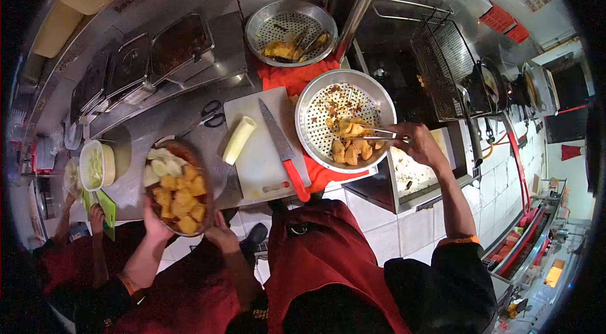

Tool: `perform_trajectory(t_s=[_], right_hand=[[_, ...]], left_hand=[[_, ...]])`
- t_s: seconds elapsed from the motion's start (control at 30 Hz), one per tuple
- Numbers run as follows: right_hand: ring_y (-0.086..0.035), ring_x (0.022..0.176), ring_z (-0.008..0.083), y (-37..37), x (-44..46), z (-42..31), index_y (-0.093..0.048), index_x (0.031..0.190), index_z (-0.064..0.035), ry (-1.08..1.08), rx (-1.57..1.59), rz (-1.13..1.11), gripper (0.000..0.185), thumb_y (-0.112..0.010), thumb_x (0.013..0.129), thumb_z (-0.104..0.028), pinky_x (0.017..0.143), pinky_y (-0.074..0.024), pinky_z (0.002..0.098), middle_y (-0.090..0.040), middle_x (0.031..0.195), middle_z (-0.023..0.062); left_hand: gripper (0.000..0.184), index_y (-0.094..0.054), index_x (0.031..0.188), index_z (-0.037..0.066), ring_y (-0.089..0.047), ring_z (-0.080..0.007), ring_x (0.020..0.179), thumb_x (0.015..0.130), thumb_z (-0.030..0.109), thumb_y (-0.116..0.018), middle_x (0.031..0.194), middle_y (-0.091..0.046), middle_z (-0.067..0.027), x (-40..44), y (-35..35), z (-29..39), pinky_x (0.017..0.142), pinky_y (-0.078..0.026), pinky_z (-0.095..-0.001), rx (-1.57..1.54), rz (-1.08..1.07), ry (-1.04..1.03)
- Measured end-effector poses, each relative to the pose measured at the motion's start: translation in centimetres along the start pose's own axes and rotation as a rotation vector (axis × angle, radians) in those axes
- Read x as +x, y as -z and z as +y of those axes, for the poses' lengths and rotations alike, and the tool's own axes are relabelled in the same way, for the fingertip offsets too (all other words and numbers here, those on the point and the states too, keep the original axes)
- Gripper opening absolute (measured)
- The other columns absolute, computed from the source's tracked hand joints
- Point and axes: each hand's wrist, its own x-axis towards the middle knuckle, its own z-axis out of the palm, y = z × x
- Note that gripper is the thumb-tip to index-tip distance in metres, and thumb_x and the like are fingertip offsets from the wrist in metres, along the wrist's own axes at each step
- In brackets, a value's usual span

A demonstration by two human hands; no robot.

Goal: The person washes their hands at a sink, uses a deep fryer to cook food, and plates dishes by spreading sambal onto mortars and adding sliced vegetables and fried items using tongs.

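Observation:
My right hand is closed around metal tongs. The tongs' tips reach among golden fried pieces in a perforated metal strainer bowl. My left hand is closed at the lower right rim of a dark oval bowl, fingers partly hidden behind it. That bowl holds golden chunks and pale slices. A co-worker's hand supports its lower left side. Between the two bowls, a red-handled knife and a pale green peeled vegetable piece lie on a white cutting board.
A second strainer with fried food stands behind, on red cloth. The fryer and its wire basket are at right. Scissors lie by the board. At far left, another person's hand is over a green board.

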Motion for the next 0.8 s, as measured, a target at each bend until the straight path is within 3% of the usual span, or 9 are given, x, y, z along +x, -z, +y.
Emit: perform_trajectory(t_s=[0.17, 0.27, 0.37, 0.47, 0.57, 0.63, 0.7, 0.77, 0.8], right_hand=[[-0.062, 0.077, 0.0160, 0.0, 1.4, -0.3, -0.065, 0.107, 0.0025, -0.109, 0.172, -0.034, 0.030, -0.069, 0.082, -0.013, 0.069, -0.0505, 0.0303, -0.068, 0.086, 0.0123], [-0.057, 0.074, 0.0107, 0.8, 0.8, 0.4, -0.066, 0.105, 0.0022, -0.241, 0.449, 0.016, 0.028, -0.069, 0.084, -0.016, 0.067, -0.0467, 0.0266, -0.068, 0.087, 0.0063], [-0.052, 0.070, 0.0064, 1.7, 0.1, -1.3, -0.067, 0.105, 0.0003, -0.289, 0.589, 0.059, 0.026, -0.067, 0.086, -0.018, 0.064, -0.0426, 0.0226, -0.064, 0.080, 0.0014], [-0.049, 0.067, 0.0049, 0.8, 0.8, -3.2, -0.067, 0.105, -0.0003, -0.279, 0.653, 0.088, 0.030, -0.069, 0.085, -0.021, 0.060, -0.0387, 0.0193, -0.058, 0.073, -0.0026], [-0.049, 0.064, 0.0064, -2.0, 3.5, -8.8, -0.066, 0.107, -0.0002, -0.302, 0.649, -0.014, 0.029, -0.068, 0.086, -0.019, 0.061, -0.0387, 0.0211, -0.061, 0.075, -0.0007], [-0.052, 0.067, 0.0067, -6.0, 6.0, -14.3, -0.066, 0.107, -0.0024, -0.325, 0.703, -0.026, 0.028, -0.068, 0.086, -0.019, 0.065, -0.0426, 0.0220, -0.062, 0.077, -0.0005], [-0.054, 0.070, 0.0076, -11.3, 9.2, -17.8, -0.066, 0.107, -0.0015, -0.106, 0.754, -0.091, 0.029, -0.068, 0.086, -0.020, 0.067, -0.0447, 0.0237, -0.063, 0.079, 0.0001], [-0.056, 0.073, 0.0102, -17.4, 11.5, -22.3, -0.066, 0.108, -0.0011, 0.054, 0.691, -0.113, 0.030, -0.068, 0.086, -0.021, 0.069, -0.0459, 0.0254, -0.065, 0.081, 0.0005], [-0.054, 0.072, 0.0091, -19.8, 12.5, -24.2, -0.065, 0.110, -0.0023, 0.102, 0.666, -0.150, 0.032, -0.068, 0.086, -0.023, 0.066, -0.0452, 0.0250, -0.064, 0.081, 0.0003]], left_hand=[[0.065, -0.036, 0.136, -0.001, -0.051, -0.0299, 0.114, 0.096, 0.050, -0.036, 0.129, -0.049, -0.0180, 4.4, 1.0, -2.7, 0.091, -0.050, -0.0391, 0.358, 0.080, -0.180], [0.056, -0.041, 0.131, -0.003, -0.054, -0.0289, 0.105, 0.097, 0.041, -0.045, 0.123, -0.051, -0.0161, -0.4, -9.4, 4.8, 0.084, -0.052, -0.0358, 0.150, 0.362, 0.178], [0.047, -0.045, 0.127, -0.002, -0.055, -0.0283, 0.099, 0.097, 0.034, -0.044, 0.124, -0.052, -0.0145, 0.8, -9.6, 4.8, 0.081, -0.052, -0.0361, 0.164, 0.462, 0.214], [0.039, -0.049, 0.123, -0.001, -0.055, -0.0275, 0.100, 0.094, 0.025, -0.047, 0.121, -0.054, -0.0139, 4.2, -5.3, 1.1, 0.082, -0.051, -0.0364, -0.001, 0.124, 0.166], [0.030, -0.054, 0.115, 0.002, -0.054, -0.0256, 0.105, 0.088, 0.015, -0.052, 0.118, -0.058, -0.0128, 4.3, -6.1, 0.7, 0.087, -0.047, -0.0372, 0.194, 0.211, 0.103], [0.036, -0.051, 0.120, 0.008, -0.052, -0.0272, 0.109, 0.084, 0.012, -0.059, 0.123, -0.054, -0.0102, 7.9, -1.5, -4.0, 0.084, -0.047, -0.0423, 0.149, -0.070, -0.178], [0.041, -0.049, 0.123, 0.010, -0.051, -0.0265, 0.109, 0.083, 0.010, -0.060, 0.124, -0.053, -0.0079, 7.6, -1.3, -4.7, 0.081, -0.047, -0.0431, 0.048, -0.130, -0.196], [0.040, -0.047, 0.124, 0.010, -0.053, -0.0236, 0.105, 0.086, 0.008, -0.057, 0.120, -0.054, -0.0059, 2.9, -5.7, 1.9, 0.079, -0.047, -0.0398, -0.147, 0.029, 0.023], [0.039, -0.047, 0.123, 0.010, -0.054, -0.0204, 0.097, 0.085, 0.007, -0.057, 0.114, -0.055, -0.0058, 2.0, -6.5, 2.5, 0.068, -0.047, -0.0347, -0.122, 0.050, 0.031]])
